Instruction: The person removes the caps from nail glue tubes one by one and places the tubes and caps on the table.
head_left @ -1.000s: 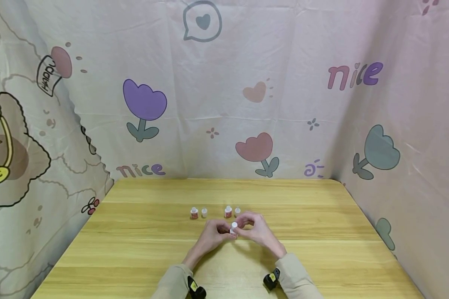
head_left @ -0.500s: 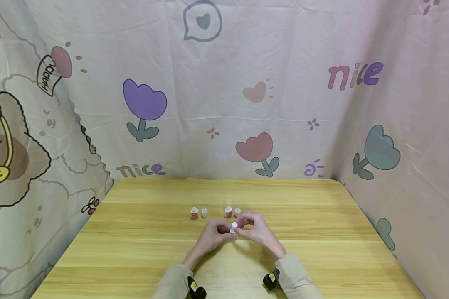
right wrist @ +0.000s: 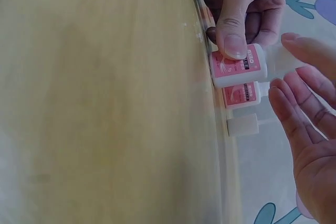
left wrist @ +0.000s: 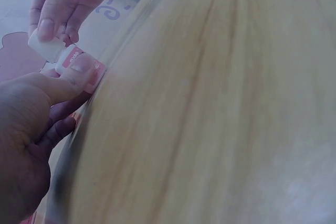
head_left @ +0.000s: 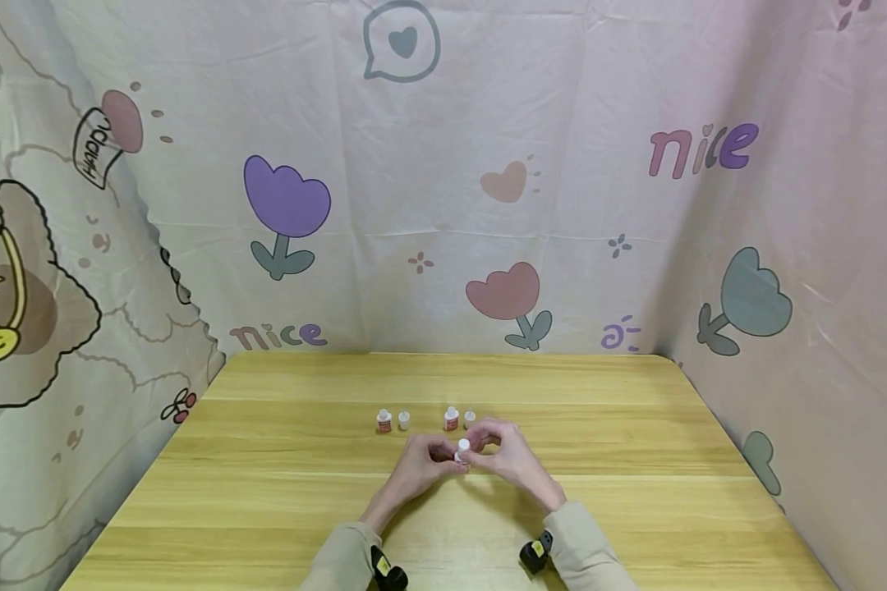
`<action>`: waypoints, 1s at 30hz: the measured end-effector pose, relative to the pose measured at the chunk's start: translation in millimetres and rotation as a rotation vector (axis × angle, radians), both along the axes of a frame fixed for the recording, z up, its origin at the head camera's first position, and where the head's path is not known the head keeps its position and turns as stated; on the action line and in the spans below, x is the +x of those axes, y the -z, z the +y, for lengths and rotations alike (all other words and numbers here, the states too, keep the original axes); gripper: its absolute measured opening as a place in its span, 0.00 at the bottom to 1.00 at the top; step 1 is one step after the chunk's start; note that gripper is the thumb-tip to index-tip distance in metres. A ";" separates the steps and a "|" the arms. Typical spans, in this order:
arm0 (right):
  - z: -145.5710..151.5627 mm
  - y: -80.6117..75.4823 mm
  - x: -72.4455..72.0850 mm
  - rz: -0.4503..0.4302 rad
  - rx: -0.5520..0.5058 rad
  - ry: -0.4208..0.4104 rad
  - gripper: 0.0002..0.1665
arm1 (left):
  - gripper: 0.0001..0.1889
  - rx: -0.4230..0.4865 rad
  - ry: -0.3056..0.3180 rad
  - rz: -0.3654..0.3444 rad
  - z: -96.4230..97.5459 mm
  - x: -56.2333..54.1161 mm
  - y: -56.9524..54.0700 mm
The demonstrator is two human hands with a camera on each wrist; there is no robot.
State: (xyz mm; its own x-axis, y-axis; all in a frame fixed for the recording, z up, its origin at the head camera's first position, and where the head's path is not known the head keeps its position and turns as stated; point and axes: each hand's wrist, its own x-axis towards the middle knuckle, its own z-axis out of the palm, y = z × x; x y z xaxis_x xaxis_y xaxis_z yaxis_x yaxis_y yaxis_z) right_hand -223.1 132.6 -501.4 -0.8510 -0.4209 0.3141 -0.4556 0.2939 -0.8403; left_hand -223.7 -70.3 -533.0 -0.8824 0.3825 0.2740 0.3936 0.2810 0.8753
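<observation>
A small white glue bottle (right wrist: pixel 252 77) with a pink label is held between my left hand's (head_left: pixel 421 461) thumb and fingers. In the head view it stands upright low over the table. My right hand (head_left: pixel 508 454) pinches its white cap (left wrist: pixel 44 48), with the thumb pressed on the cap's side in the left wrist view. Behind the hands a second glue bottle (head_left: pixel 451 419) stands on the table, a small white cap (head_left: pixel 470 419) beside it. Further left are another glue bottle (head_left: pixel 383 422) and another white cap (head_left: pixel 403 421). Whether the held cap is loose is unclear.
The wooden table (head_left: pixel 599 410) reaches back to a patterned cloth (head_left: pixel 414 205) hung behind it and along both sides. Black wrist cameras are strapped over both beige sleeves (head_left: pixel 591 546).
</observation>
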 end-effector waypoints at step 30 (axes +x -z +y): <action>-1.1 -3.8 1.5 0.008 0.045 0.036 0.09 | 0.07 -0.006 -0.002 0.012 0.0 0.5 -2.2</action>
